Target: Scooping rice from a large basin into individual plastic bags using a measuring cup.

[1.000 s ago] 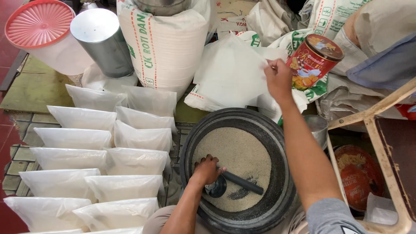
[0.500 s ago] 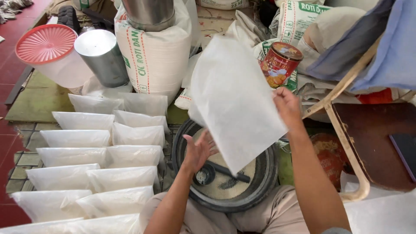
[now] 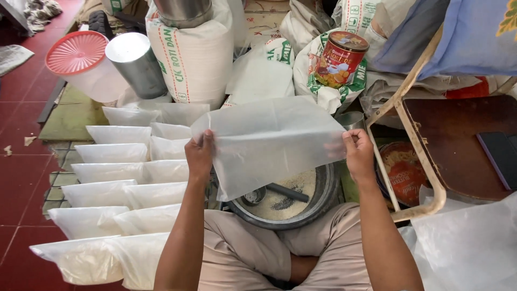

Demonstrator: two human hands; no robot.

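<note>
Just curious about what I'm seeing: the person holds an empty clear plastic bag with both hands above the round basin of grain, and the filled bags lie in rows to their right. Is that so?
Not quite. The head view shows the filled bags lying in rows to the person's left, not the right. The rest holds: the left hand and right hand hold the empty clear plastic bag above the round basin of grain.

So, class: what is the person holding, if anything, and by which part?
An empty translucent plastic bag, stretched between both hands: the left hand pinches its left edge, the right hand its right edge, above the basin of grain.

Red tiled floor (image 3: pixel 21 178), a wooden chair (image 3: pixel 458 145) at right, daylight.
</note>
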